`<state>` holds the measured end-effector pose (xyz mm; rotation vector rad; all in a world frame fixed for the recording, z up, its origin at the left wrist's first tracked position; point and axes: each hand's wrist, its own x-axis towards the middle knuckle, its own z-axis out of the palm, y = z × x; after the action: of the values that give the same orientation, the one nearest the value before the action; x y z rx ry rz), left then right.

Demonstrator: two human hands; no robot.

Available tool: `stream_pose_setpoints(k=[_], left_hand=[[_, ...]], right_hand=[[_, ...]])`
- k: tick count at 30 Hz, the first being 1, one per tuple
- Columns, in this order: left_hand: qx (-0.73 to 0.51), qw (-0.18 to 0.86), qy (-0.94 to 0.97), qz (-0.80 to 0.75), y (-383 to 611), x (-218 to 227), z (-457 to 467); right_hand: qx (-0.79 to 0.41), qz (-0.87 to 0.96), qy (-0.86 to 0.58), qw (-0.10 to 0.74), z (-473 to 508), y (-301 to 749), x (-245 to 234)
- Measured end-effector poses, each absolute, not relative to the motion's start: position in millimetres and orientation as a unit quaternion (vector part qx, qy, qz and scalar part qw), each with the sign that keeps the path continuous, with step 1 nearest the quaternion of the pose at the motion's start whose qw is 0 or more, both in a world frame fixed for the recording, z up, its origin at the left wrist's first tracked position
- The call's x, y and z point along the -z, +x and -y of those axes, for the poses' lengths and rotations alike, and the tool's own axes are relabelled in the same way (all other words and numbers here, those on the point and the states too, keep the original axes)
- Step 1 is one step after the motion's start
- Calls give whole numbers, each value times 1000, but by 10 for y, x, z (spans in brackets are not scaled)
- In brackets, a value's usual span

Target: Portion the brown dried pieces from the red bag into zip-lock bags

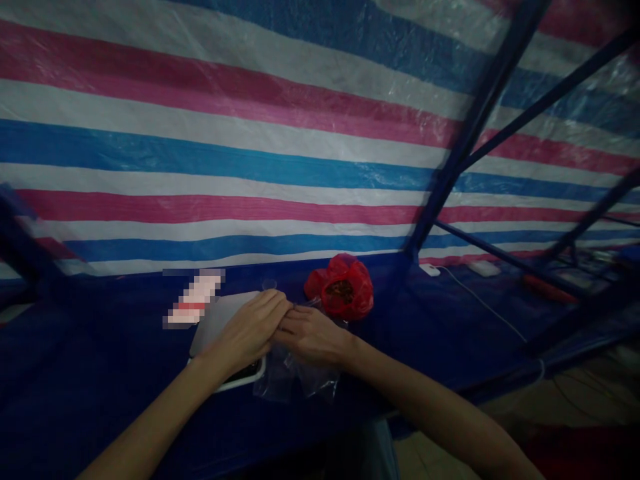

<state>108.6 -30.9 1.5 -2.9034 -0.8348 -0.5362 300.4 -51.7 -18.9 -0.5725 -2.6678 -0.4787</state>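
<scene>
My left hand [250,330] and my right hand [313,337] meet fingertip to fingertip over a dark blue table. The fingers of both are drawn together around something too small and dim to name. My left hand rests over a grey flat device [220,317] with a white rim. Clear plastic bags [295,380] lie under and in front of my right hand. A red plastic bag [345,287] with dark contents sits just behind my right hand.
A striped red, white and blue tarp [250,133] hangs behind the blue-covered table [100,373]. Dark blue metal frame bars [465,140] rise at the right. White chargers [430,269] with a cable lie at the back right. A blurred-out patch [195,297] sits left of the device.
</scene>
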Motion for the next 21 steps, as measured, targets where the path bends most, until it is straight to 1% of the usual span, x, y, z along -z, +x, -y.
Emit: stream_pose_setpoints(k=[2,4,6,7,8,10,12,13,16,18,21], left_hand=[[179,44,-945,272,1055,-10,309],[184,50,-937,292,1040,9,286],[183,54,-927,322,1039,47,246],[183,57,-923,335,1042,70,225],[184,60,-920,341,1045,92,207],[187,62,-919,341,1049,121,186],[189,50,-924,328,1048,120,195],[188,41,-927,321,1045,108,210],[170,8,-938,302,1039,55,274],[162,-13,-946,280,1052,40,319],[166,-23,-961,222,1125,78,383]], right_hand=[[158,944,-165,240,540,3105,113],[142,916,-163,339,528,3295,4],[108,864,-253,421,466,3558,-123],[79,835,-330,432,419,3701,-189],[45,815,-409,409,368,3839,-253],[-16,812,-501,298,270,4068,-358],[-30,806,-553,209,206,4201,-412],[-20,798,-574,183,191,4231,-417],[30,768,-626,129,196,4232,-353],[44,764,-635,103,205,4218,-266],[32,784,-608,119,174,4232,-110]])
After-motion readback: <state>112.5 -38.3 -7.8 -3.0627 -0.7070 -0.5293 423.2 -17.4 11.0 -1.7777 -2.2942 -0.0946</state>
